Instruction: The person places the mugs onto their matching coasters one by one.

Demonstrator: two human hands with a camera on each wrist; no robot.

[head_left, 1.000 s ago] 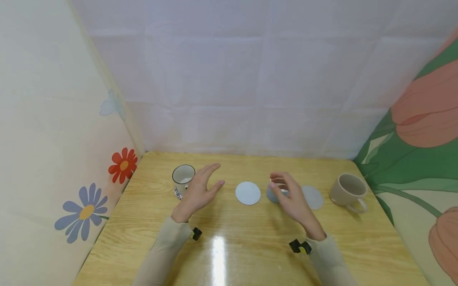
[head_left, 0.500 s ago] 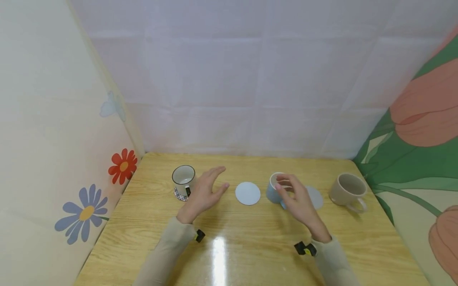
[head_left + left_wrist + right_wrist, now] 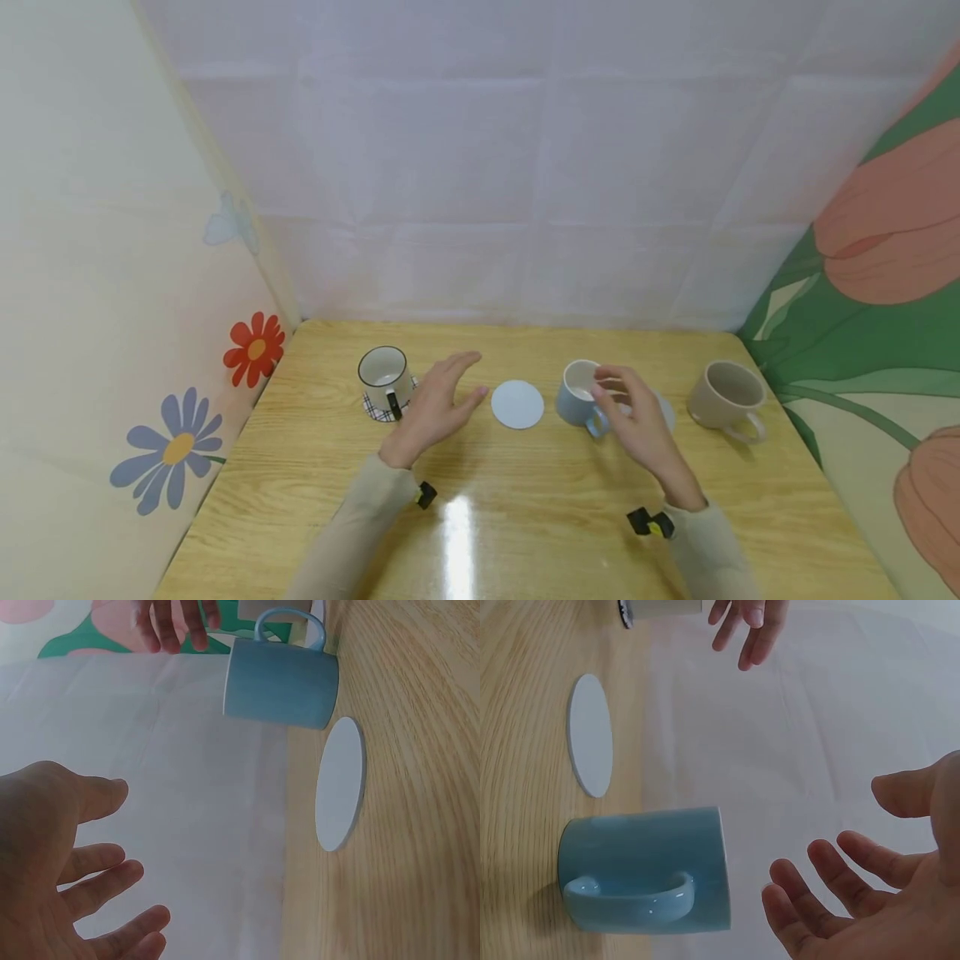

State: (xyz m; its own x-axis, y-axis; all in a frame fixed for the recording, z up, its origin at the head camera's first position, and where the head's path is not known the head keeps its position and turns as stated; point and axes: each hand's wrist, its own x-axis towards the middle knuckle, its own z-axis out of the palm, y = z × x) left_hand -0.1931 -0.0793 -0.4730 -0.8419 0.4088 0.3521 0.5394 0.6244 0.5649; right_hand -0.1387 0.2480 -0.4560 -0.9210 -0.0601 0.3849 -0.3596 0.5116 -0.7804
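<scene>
A light blue mug (image 3: 573, 405) stands upright on the wooden table, its handle toward the right front. Over and just right of it, my right hand (image 3: 639, 421) hovers with relaxed, spread fingers, apart from the mug in the right wrist view. A round white coaster (image 3: 517, 405) lies flat to the mug's left. My left hand (image 3: 433, 410) hangs in the air, fingers extended and holding nothing, between that coaster and a white mug (image 3: 384, 375) with a dark rim and black handle. The white mug sits on a checkered coaster (image 3: 375, 410).
At the right of the table (image 3: 525, 533) stands a beige mug (image 3: 723, 396). A pale round coaster (image 3: 666, 410) is partly hidden behind my right hand. White cloth hangs at the back, with flower-printed cloths on both sides.
Both hands have drifted right, uncovering the blue mug and the white mug's handle. The right hand now covers more of the pale coaster. Mugs and coasters keep their places.
</scene>
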